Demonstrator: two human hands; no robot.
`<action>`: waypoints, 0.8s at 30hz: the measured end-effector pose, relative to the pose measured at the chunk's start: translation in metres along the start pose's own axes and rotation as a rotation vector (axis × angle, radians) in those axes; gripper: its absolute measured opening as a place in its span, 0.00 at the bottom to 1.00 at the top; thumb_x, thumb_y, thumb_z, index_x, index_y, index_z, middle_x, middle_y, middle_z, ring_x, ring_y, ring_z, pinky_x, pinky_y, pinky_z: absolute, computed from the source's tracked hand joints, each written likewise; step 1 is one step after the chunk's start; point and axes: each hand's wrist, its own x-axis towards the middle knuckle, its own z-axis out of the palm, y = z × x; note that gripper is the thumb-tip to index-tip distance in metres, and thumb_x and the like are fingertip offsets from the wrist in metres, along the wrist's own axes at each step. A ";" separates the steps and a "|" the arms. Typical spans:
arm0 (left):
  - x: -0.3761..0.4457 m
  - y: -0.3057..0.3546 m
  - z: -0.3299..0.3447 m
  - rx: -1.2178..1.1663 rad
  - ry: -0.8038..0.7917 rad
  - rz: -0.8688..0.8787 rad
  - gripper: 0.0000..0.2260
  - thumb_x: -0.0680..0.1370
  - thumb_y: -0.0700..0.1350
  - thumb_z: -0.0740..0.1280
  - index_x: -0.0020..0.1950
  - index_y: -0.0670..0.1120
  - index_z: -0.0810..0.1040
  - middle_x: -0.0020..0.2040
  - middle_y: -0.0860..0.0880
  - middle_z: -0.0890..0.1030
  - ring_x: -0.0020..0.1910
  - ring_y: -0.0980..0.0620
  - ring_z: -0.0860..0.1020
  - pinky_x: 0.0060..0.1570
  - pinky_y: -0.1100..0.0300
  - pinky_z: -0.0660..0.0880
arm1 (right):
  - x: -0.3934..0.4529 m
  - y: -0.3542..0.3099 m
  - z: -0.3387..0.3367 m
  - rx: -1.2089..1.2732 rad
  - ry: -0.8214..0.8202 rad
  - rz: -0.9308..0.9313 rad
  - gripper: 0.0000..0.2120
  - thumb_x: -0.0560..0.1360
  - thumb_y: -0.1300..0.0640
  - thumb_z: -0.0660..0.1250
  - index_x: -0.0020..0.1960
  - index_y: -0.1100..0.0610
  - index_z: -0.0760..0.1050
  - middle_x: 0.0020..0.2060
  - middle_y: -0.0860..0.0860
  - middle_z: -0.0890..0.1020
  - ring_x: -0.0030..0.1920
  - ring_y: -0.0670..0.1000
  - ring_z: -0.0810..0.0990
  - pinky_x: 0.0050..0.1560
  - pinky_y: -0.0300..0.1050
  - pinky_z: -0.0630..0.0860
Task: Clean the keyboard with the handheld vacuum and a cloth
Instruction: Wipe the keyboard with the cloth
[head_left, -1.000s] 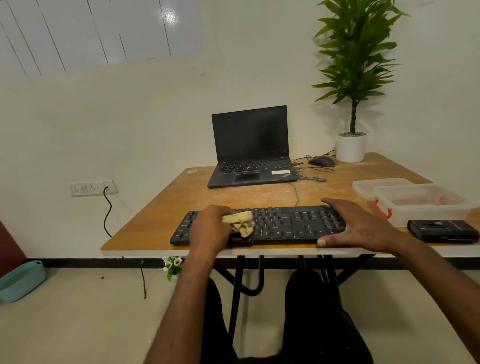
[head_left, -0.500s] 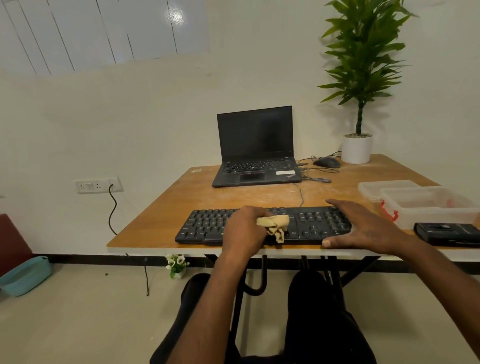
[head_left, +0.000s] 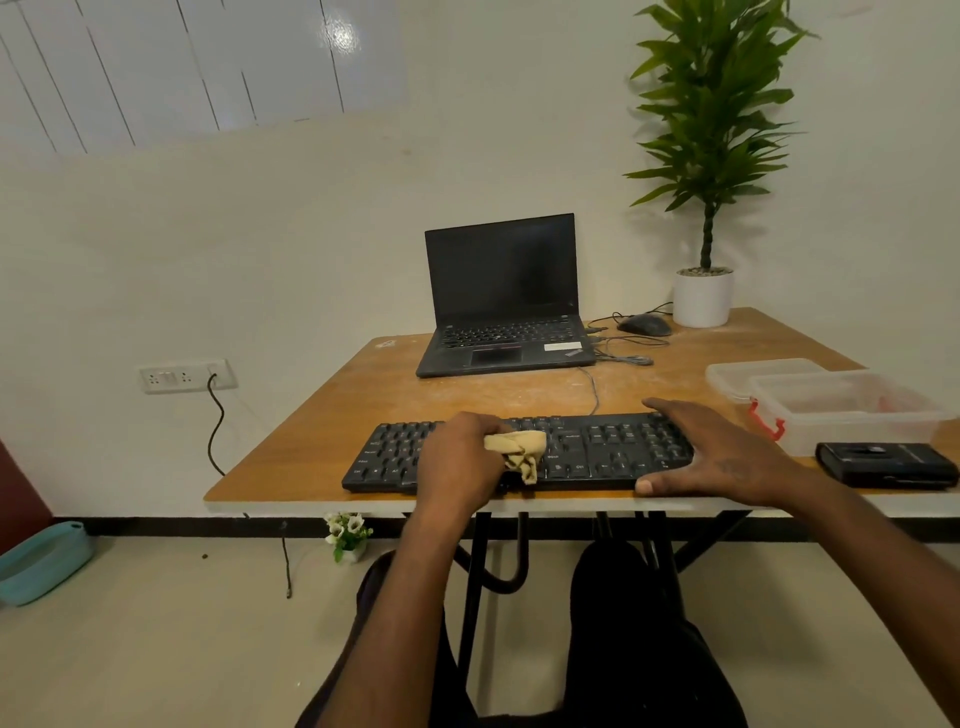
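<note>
My left hand grips the bunched cloth, pressed onto the middle keys of the keyboard. The keyboard lies at the near edge of the table, long axis running left to right. Unwiped keys lie to the right of the cloth, I judge, so the stroke follows that axis. My right hand, fingers straight, rests flat on the right end, steadying it. The vacuum I cannot identify.
</note>
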 end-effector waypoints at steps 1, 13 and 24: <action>0.000 0.003 0.003 -0.019 -0.017 0.007 0.21 0.76 0.33 0.67 0.61 0.54 0.87 0.54 0.51 0.87 0.46 0.53 0.80 0.39 0.59 0.73 | 0.000 0.001 0.000 -0.002 0.001 -0.002 0.63 0.54 0.14 0.63 0.81 0.41 0.51 0.79 0.48 0.62 0.75 0.51 0.64 0.71 0.55 0.68; 0.002 -0.030 -0.020 0.032 0.023 -0.074 0.20 0.77 0.33 0.68 0.60 0.55 0.87 0.52 0.50 0.87 0.48 0.50 0.82 0.49 0.50 0.82 | 0.001 0.004 0.002 -0.005 -0.001 -0.004 0.62 0.55 0.15 0.64 0.81 0.41 0.50 0.79 0.47 0.61 0.75 0.51 0.63 0.71 0.55 0.68; -0.005 0.015 0.013 -0.051 -0.045 0.049 0.19 0.77 0.34 0.70 0.60 0.55 0.86 0.53 0.52 0.87 0.51 0.53 0.83 0.51 0.52 0.83 | 0.002 0.002 0.001 0.002 0.000 -0.021 0.63 0.54 0.15 0.64 0.81 0.42 0.50 0.80 0.48 0.60 0.76 0.52 0.62 0.73 0.55 0.66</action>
